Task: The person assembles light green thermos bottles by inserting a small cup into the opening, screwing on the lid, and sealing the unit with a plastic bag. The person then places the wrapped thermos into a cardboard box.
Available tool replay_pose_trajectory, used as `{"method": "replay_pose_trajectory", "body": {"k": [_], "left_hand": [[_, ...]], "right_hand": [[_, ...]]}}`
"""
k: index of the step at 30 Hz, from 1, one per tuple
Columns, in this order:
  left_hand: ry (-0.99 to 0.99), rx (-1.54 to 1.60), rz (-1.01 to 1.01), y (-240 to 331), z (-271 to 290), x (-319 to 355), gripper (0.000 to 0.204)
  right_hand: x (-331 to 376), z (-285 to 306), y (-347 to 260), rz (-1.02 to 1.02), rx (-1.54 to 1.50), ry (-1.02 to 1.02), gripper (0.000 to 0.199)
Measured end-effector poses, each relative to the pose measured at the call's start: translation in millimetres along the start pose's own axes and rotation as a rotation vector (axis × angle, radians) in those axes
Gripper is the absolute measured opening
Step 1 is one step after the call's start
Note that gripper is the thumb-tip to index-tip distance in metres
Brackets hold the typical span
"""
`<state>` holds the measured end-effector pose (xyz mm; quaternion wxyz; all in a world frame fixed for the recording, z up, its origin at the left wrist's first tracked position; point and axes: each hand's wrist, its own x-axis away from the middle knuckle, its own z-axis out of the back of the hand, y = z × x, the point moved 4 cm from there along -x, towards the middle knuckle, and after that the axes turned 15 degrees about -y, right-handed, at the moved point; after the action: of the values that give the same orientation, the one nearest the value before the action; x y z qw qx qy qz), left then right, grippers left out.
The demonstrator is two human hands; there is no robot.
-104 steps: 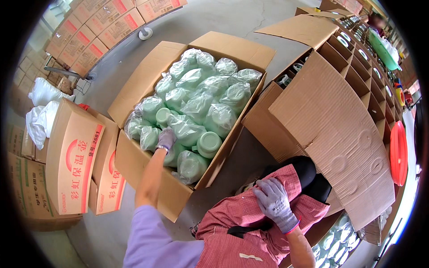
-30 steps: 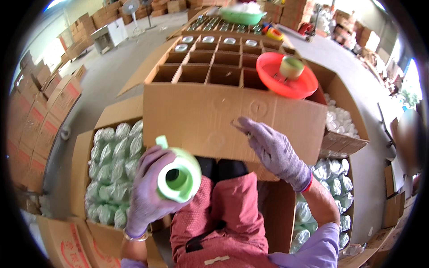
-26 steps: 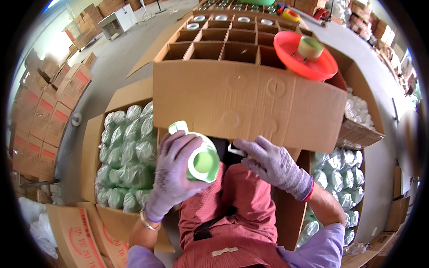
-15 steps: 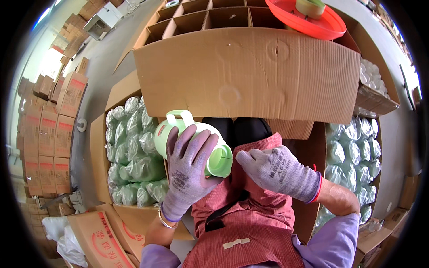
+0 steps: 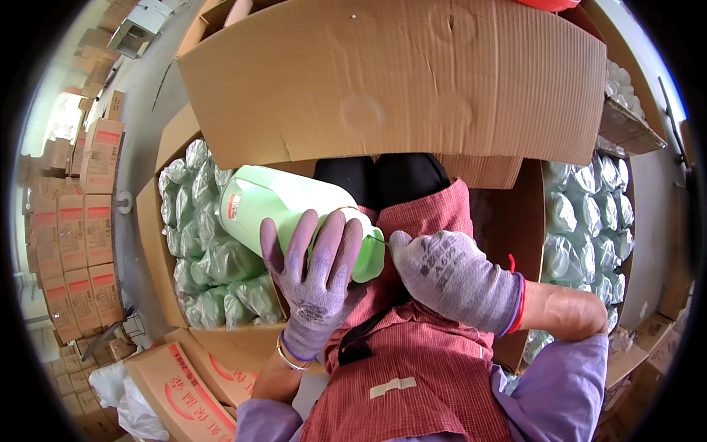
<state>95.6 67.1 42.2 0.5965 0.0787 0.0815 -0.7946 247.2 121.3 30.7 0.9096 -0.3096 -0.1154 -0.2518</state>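
A pale green jug (image 5: 283, 202) lies tilted across my lap, its opening toward the right and a small red-and-white label on its body. My left hand (image 5: 317, 276), in a grey-purple work glove, grips it near the neck with the fingers spread over its side. My right hand (image 5: 449, 276), gloved the same way, is closed in a pinch beside the jug's mouth. From its fingertips a thin dark wire-like piece (image 5: 378, 240) reaches to the rim; the part inside the fist is hidden.
Boxes of plastic-wrapped green items stand at left (image 5: 213, 243) and right (image 5: 582, 221). A large cardboard box (image 5: 398, 88) spans the front, with a red dish (image 5: 549, 4) at its top edge. Stacked cartons (image 5: 96, 236) stand far left; printed cardboard (image 5: 180, 390) lies lower left.
The jug has turned in my left hand, so its handle no longer points up and its opening faces more to the right. My view has shifted, and the divided box top has mostly left it.
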Motion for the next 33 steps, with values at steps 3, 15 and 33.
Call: {"method": "replay_pose_trajectory", "body": {"k": [3,15,33], "left_hand": [[0.021,-0.066,-0.013,-0.3,-6.2,4.9,0.057],[0.211,-0.070,0.056,-3.5,-27.6,31.4,0.034],[0.434,0.002,0.252,-18.9,-40.7,44.9,0.041]], "right_hand": [[-3.7,-9.3,6.9,0.045,-0.122,0.008,0.023],[-17.3,-48.5,1.9,-0.010,-1.518,-0.603,0.036],[-49.7,-84.9,-97.5,1.403,-2.845,-0.513,0.022]]}}
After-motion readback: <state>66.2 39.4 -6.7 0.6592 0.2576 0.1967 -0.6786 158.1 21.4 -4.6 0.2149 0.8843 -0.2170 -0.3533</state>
